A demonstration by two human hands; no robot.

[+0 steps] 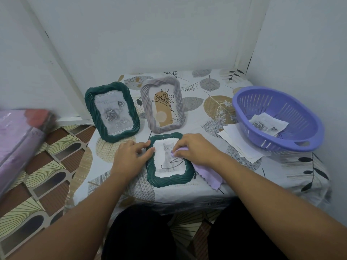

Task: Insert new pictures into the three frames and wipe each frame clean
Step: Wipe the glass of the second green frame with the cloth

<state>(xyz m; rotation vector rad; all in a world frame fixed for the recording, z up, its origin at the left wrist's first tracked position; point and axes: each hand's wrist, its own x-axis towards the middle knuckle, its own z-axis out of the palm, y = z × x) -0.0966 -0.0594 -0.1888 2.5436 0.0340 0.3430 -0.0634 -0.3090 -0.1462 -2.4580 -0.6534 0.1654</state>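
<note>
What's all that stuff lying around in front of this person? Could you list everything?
green frames: 2, dark green; one upright at left, one flat under the hands, cat picture
grey frame: 1, upright at centre
cloth: 1, lilac, on the flat frame
basket: 1, purple, at right, holding a rose print
paper sheets: several, white, beside the basket
tablecloth: 1, leaf-patterned
left hand: steadying the flat frame
right hand: pressing the cloth

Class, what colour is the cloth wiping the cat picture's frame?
Light purple cloth, seen in the head view, held by the right hand.
</note>
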